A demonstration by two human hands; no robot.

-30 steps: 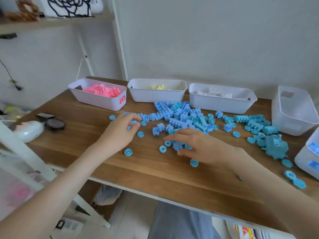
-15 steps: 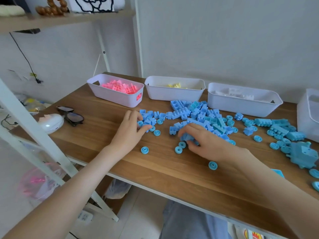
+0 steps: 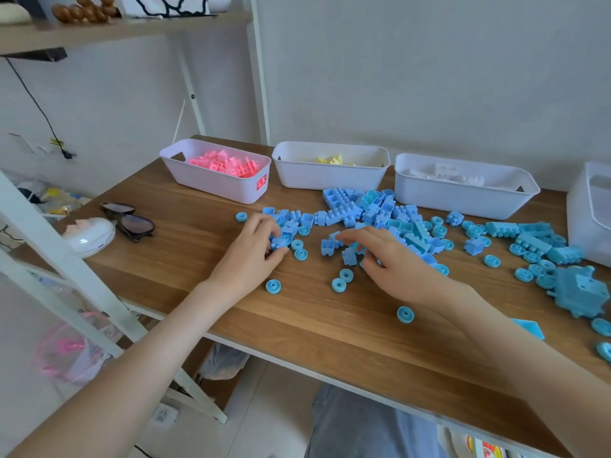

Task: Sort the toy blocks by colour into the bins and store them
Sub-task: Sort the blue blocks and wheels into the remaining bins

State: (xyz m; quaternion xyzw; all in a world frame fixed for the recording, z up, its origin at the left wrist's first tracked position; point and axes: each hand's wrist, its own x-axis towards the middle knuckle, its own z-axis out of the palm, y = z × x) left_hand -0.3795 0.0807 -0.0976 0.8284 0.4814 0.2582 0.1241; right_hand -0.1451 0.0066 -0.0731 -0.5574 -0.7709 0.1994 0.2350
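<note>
The brown wooden table (image 3: 297, 328) carries, along the wall, a white plastic bin of pink blocks (image 3: 211, 190), a white plastic bin of yellow blocks (image 3: 330, 180) and a white plastic bin of white blocks (image 3: 463, 198). A fourth white bin (image 3: 585, 226) sits partly out of view at the right. The blue plastic toy blocks (image 3: 373, 209) lie loose on the table before the bins. As half a second earlier, the left hand (image 3: 254, 256) curls its fingers round several at the pile's left end, and the right hand (image 3: 396, 266) pinches others mid-pile.
</note>
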